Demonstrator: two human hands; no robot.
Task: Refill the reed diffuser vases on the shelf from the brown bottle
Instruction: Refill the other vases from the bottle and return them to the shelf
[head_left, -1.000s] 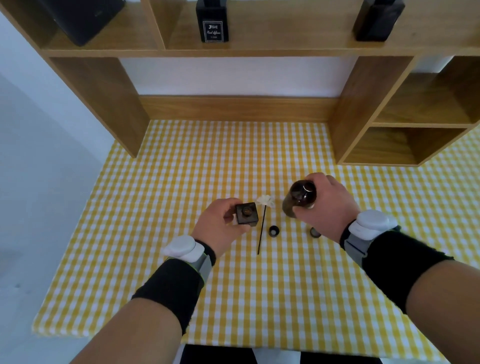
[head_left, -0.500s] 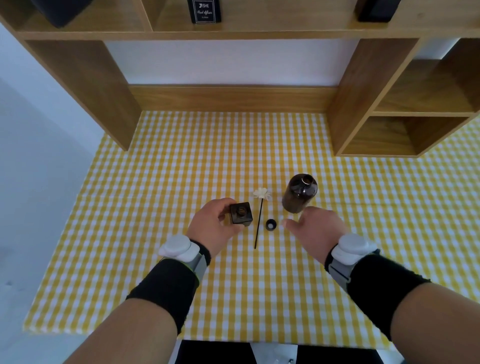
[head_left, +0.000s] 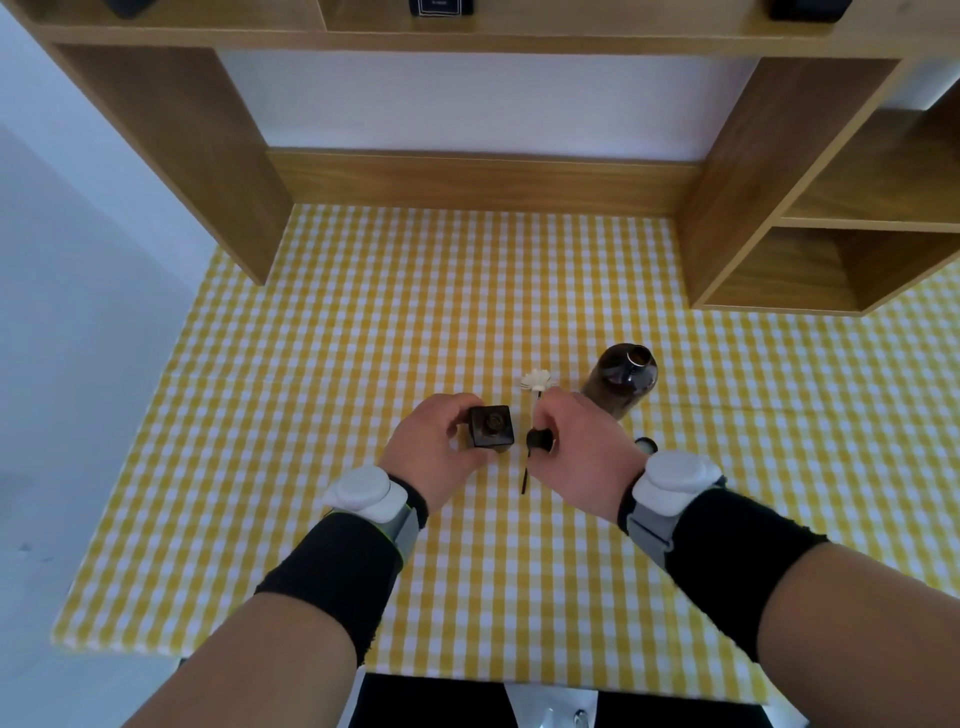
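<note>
My left hand (head_left: 434, 452) grips a small square dark vase (head_left: 491, 427) with an open round neck, standing on the checked cloth. Just right of it my right hand (head_left: 576, 457) pinches a small black cap (head_left: 539, 439) between thumb and fingers. A black reed with a white flower head (head_left: 536, 383) lies on the cloth between my hands, partly hidden by my right hand. The brown bottle (head_left: 621, 382) stands upright and uncapped behind my right hand, apart from it.
A second small cap (head_left: 645, 444) lies on the cloth by my right wrist. The yellow checked tablecloth (head_left: 415, 312) covers the desk under a wooden shelf unit (head_left: 467, 36) holding dark vases (head_left: 441, 6). Open wooden cubbies (head_left: 831, 270) stand at the right.
My right hand let go of the brown bottle, which now stands on the cloth, then moved left and picked up the small black cap. My left hand kept its hold on the vase.
</note>
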